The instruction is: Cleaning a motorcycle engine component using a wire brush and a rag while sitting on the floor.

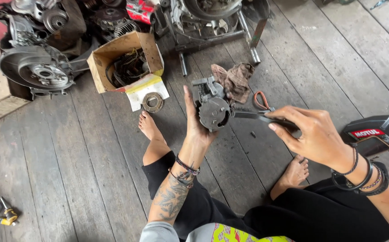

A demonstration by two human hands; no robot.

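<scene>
Head camera, looking down: a person sits on a worn plank floor (91, 179) with bare feet stretched out. The left hand (195, 121) is wrapped around a grey metal engine part (211, 105), gripping it upright above the knees. The right hand (313, 134) is closed on the handle of a dark brush (252, 114), whose bristled end touches the side of the engine part. Just behind the part, a brown rag (235, 80) lies on the floor beside orange-handled pliers (261, 99). To the left, an open cardboard box (125, 62) holds wires and parts, with a round metal ring (152, 101) on white paper in front of it. Stripped engine casings (35, 69) crowd the top left corner. A dark oil bottle (373, 132) with a red cap lies near the right wrist.
</scene>
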